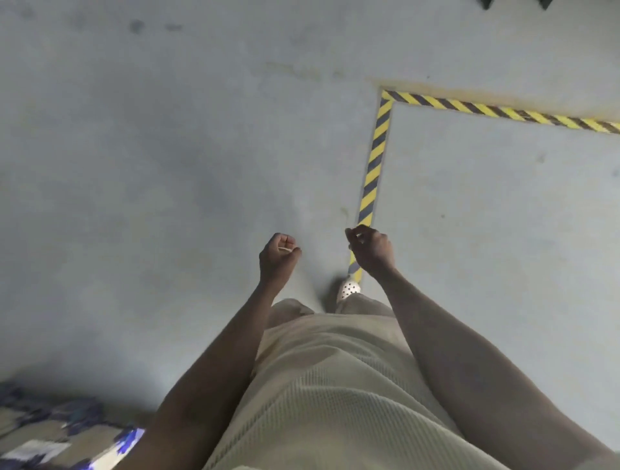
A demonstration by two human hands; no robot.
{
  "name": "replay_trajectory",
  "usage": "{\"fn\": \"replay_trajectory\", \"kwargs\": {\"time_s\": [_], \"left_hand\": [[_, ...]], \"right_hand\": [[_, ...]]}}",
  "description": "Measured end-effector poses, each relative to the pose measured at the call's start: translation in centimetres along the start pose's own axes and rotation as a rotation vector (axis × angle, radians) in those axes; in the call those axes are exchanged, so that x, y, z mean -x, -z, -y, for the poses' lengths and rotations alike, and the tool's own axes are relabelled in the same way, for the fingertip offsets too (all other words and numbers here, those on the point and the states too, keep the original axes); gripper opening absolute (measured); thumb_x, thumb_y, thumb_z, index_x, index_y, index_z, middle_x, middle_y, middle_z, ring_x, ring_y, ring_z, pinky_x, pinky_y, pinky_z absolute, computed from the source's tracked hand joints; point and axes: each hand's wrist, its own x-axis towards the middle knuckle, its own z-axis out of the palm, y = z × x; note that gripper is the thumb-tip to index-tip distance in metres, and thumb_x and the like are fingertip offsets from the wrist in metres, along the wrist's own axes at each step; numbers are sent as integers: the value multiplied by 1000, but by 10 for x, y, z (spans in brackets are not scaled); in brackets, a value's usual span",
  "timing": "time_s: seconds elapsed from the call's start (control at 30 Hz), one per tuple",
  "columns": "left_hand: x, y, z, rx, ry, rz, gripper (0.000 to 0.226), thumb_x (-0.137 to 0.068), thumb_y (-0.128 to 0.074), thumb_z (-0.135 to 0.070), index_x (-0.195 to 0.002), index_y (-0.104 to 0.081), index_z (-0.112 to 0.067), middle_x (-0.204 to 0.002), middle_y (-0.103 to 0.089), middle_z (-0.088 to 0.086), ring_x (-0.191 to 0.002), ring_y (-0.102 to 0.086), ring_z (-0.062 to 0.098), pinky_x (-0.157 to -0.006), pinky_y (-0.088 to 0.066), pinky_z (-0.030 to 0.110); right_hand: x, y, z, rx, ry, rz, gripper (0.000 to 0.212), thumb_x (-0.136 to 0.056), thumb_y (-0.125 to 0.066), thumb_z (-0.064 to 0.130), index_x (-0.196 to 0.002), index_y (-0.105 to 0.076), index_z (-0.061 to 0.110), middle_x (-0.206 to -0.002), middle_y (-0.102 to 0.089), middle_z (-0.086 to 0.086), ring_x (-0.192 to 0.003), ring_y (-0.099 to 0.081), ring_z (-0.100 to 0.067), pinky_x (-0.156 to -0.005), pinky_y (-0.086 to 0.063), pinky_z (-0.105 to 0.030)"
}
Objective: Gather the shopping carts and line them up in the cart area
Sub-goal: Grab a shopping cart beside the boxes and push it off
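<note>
No shopping cart is in view. Both my arms reach forward over a grey concrete floor. My left hand (280,255) is curled into a fist and holds nothing. My right hand (370,250) also has its fingers curled in, with nothing visible in it, and it hovers over the lower end of a yellow-and-black striped floor tape (375,157). The tape runs up from my foot, turns a corner at the upper middle, and continues to the right, marking off a floor area on my right.
My white perforated shoe (349,288) stands right beside the tape line. Blurred cardboard boxes with blue print (50,432) lie at the lower left. Two small dark shapes (486,3) poke in at the top right edge; I cannot tell what they are.
</note>
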Motion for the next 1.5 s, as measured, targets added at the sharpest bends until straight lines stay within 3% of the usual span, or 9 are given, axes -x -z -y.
{"fn": "replay_trajectory", "kwargs": {"time_s": [0.13,0.27,0.43,0.6,0.73,1.0,1.23,1.4,1.5], "left_hand": [[-59,3,-51,118,41,-113,9,-84,-73,-14,-92,-71,-16,-87,-71,-7,-76,-66,8,-74,-49,22],[-126,15,-81,209,115,-137,2,-83,-75,-24,-84,-76,-22,-80,-75,-11,-74,-68,2,-76,-54,28],[-254,54,-103,281,161,-158,37,-67,-67,-51,-87,-76,-22,-77,-74,-7,-76,-68,15,-76,-56,40],[-382,107,-155,343,197,-187,6,-85,-76,-25,-91,-74,-23,-89,-77,-1,-77,-72,21,-67,-52,32],[-475,144,-213,368,184,-186,7,-88,-75,-20,-95,-74,-19,-87,-76,1,-73,-71,17,-60,-51,28],[-673,160,-319,432,134,-163,7,-88,-74,-18,-95,-75,-15,-84,-76,1,-71,-70,17,-57,-50,27],[-861,161,-428,425,51,-145,14,-84,-74,-23,-95,-76,-15,-90,-76,4,-73,-71,19,-62,-52,31],[-935,185,-485,487,55,-242,8,-88,-73,-18,-96,-75,-16,-91,-76,5,-73,-72,20,-63,-52,33],[-975,205,-506,511,88,-280,7,-88,-74,-16,-95,-76,-16,-90,-76,5,-73,-71,20,-64,-51,33]], "right_hand": [[-55,2,51,-96,48,118,32,-92,-53,58,-90,-71,31,-71,-75,11,-76,-73,-20,-75,-59,-41],[-128,3,112,-56,100,156,18,-97,-57,44,-95,-69,31,-82,-74,10,-85,-70,-19,-69,-50,-31],[-255,-16,214,-91,169,103,23,-98,-62,42,-113,-67,25,-90,-74,7,-91,-69,-23,-76,-49,-33],[-365,-12,340,-106,289,132,22,-100,-63,38,-115,-67,23,-89,-70,8,-76,-64,-15,-73,-47,-31],[-432,6,431,-223,271,69,20,-100,-62,36,-113,-69,23,-87,-71,8,-72,-63,-7,-73,-48,-31],[-608,26,539,-313,194,48,14,-98,-61,37,-107,-69,31,-93,-77,5,-88,-70,-22,-82,-57,-41],[-796,74,655,-248,315,80,20,-100,-60,40,-111,-68,25,-90,-75,3,-78,-68,-16,-80,-53,-35],[-875,96,739,-332,329,77,12,-100,-58,45,-98,-66,37,-82,-75,8,-82,-71,-16,-83,-57,-39],[-910,85,778,-345,350,122,14,-101,-59,46,-100,-67,35,-81,-76,8,-82,-71,-18,-84,-57,-42]]}}
